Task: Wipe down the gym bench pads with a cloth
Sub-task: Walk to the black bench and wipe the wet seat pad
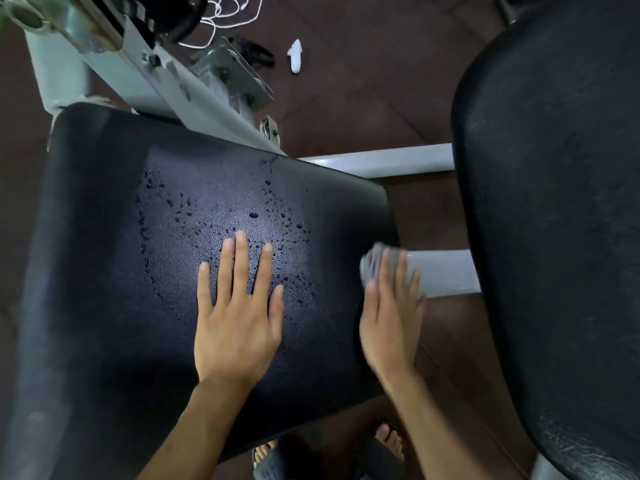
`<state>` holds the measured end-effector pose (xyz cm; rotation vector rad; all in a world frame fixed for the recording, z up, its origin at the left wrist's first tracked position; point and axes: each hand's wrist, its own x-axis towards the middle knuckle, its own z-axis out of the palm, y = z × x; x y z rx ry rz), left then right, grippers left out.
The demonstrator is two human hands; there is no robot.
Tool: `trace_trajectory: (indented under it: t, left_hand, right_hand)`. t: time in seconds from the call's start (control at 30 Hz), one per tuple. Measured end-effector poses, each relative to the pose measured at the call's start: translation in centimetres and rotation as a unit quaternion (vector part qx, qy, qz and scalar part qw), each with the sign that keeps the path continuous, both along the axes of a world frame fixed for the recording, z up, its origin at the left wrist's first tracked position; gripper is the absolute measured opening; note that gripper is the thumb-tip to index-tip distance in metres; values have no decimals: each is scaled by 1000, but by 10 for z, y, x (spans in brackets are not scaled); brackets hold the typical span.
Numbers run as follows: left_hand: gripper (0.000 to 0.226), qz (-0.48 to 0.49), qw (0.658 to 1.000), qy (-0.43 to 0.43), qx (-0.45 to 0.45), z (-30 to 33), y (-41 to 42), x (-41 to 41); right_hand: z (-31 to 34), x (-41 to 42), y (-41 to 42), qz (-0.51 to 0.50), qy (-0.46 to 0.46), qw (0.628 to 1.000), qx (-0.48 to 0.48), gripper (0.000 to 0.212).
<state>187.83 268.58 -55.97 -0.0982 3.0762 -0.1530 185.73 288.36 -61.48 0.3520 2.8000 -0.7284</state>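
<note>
A black padded bench seat (114, 271) fills the left and middle of the head view, speckled with water droplets (221, 220) around its centre. My left hand (239, 313) lies flat on the pad, fingers spread, holding nothing. My right hand (391, 317) is at the pad's right edge, blurred, pressing a grey cloth (375, 261) against that edge. A second black pad (554, 202), the backrest, stands at the right side.
The white metal frame (377, 161) runs between the two pads and up to the top left. A small white spray bottle (295, 55) and a white cord (225, 15) lie on the brown floor. My sandalled feet (389, 441) show below the seat.
</note>
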Motion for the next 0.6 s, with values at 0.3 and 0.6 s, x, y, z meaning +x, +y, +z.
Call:
trace_trajectory:
  t: [0.3, 0.6]
  left_hand:
    - [60, 2, 1000, 9, 1, -2, 0, 0]
    - [59, 9, 1000, 10, 6, -1, 3, -1]
  right_hand:
    - [24, -42, -75, 155, 90, 983, -35, 54]
    - [-1, -78, -18, -20, 14, 999, -28, 53]
